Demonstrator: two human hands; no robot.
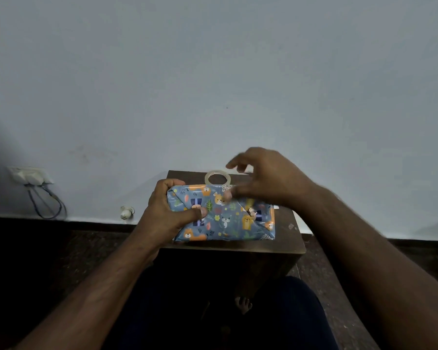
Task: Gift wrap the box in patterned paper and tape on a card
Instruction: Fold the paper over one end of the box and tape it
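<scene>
Bare forearms, no sleeves; hands unadorned; dark navy trousers; bare foot.

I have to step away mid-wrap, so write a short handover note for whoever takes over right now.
Left hand grips the left end of the wrapped box, thumb pressing the paper down. Right hand hovers above the box's far edge, fingers loosely curled, blurred, holding nothing clear. Tape roll stands behind the box on the small dark table. Done: paper folded around the box. Left: tape the folds, add the card; no card in view.

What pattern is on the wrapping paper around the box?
Blue paper with cartoon animals, leaves and flowers, orange at the edges; seen in the head view.
</scene>
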